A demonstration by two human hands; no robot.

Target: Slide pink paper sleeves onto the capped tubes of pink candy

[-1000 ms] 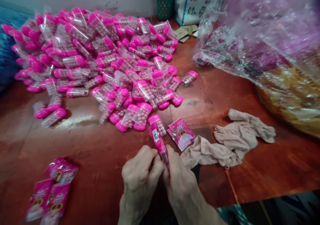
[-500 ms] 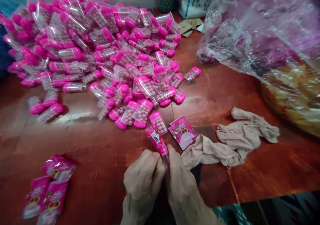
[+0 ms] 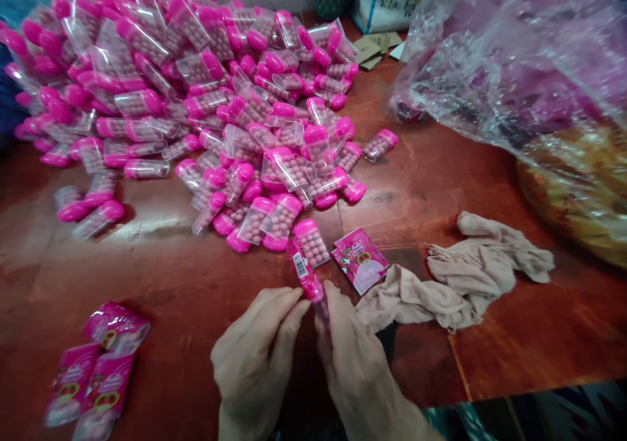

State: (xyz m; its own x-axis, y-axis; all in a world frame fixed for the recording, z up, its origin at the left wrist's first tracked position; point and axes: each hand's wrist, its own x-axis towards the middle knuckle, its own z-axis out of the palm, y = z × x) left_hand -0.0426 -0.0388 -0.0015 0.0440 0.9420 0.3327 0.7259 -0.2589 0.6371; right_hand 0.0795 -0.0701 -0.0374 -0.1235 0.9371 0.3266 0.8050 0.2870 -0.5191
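Your right hand (image 3: 355, 356) is clamped on the pink pack (image 3: 306, 274), thumb on its near side, the other fingers mostly hidden behind. Your left hand (image 3: 259, 356) is just left of it, thumb and index tips close to each other at the pack's edge; can't tell whether they pinch it or only sit beside it. Pack is tilted, barcode end pointing up and away from you, lower end down between both hands (mostly covered there). Just past it a clear container (image 3: 312, 245) with a pink cap and pink balls lies on the surface (image 3: 171, 277); pack overlaps its left side in this view, contact unclear. To the right of that you've got flat pink sleeves (image 3: 361, 260), their lower corner near a crumpled beige cloth (image 3: 450, 284). Big heap of capped containers (image 3: 220, 101) fills the far left and middle, with one loose container (image 3: 380, 146) off its right side. Three wrapped packs (image 3: 112, 379) sit together at your lower left, well apart from your hands. Far right: clear plastic sheeting (image 3: 470, 81) over something pink, partly covering a round yellow-brown item (image 3: 578, 186). Cardboard pieces (image 3: 377, 48) lie at the back, by a white bag (image 3: 392, 0).
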